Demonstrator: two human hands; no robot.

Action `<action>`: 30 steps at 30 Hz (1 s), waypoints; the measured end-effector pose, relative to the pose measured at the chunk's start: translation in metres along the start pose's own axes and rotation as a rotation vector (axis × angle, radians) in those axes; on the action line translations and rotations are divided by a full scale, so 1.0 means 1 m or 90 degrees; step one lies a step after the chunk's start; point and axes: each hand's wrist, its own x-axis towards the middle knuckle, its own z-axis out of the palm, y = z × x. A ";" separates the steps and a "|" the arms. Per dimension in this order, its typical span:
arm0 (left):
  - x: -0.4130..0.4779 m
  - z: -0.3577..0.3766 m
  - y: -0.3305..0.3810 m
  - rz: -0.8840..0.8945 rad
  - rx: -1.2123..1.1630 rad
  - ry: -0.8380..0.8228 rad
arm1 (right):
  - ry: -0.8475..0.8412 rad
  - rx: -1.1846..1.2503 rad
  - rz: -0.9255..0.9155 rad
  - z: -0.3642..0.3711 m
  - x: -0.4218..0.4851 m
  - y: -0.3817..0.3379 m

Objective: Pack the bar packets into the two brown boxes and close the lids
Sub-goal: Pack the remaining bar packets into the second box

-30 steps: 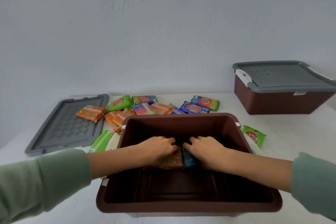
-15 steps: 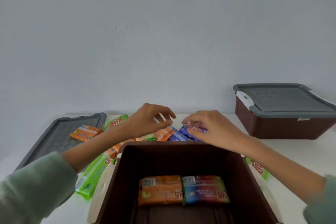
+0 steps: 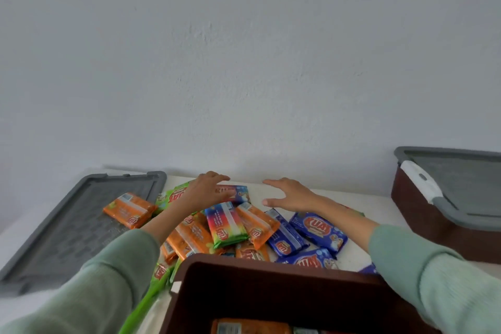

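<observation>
Reaching past the open brown box [image 3: 271, 293] to the bar packets [image 3: 225, 228] piled on the bench [image 3: 379, 205], the right hand [image 3: 291, 195] spreads its fingers wide, ready to grab. The left hand [image 3: 206, 190] bends its fingers over a far packet [image 3: 238, 194]; I cannot tell if it holds it. The grey lid [image 3: 76, 230] lies aside so packets can go in.

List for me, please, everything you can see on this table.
Open brown box: one, brown, near centre, lid off.
Packed packet: at least one, orange, inside the open brown box.
Closed brown box: one, brown under a grey lid, far right.
Loose lid: one, grey, flat on the left.
Orange packet: one, on the loose lid.
Packet pile: many, orange, blue, green, rainbow, behind the open brown box.
Table: one, white.
Left hand: one, open, over the pile's far side.
Right hand: one, open, fingers spread, over the pile's right side.
</observation>
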 end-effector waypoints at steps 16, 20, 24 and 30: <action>0.015 0.011 -0.006 0.030 0.131 -0.031 | -0.269 -0.157 -0.061 0.021 0.006 -0.004; 0.016 0.012 0.000 0.002 0.148 -0.017 | -0.266 -0.162 -0.031 0.009 0.007 0.003; 0.021 0.014 0.004 0.026 0.171 -0.056 | -0.216 -0.165 -0.053 0.014 0.005 -0.004; 0.029 0.007 0.007 0.058 0.128 -0.095 | -0.095 -0.210 -0.094 0.027 0.007 -0.014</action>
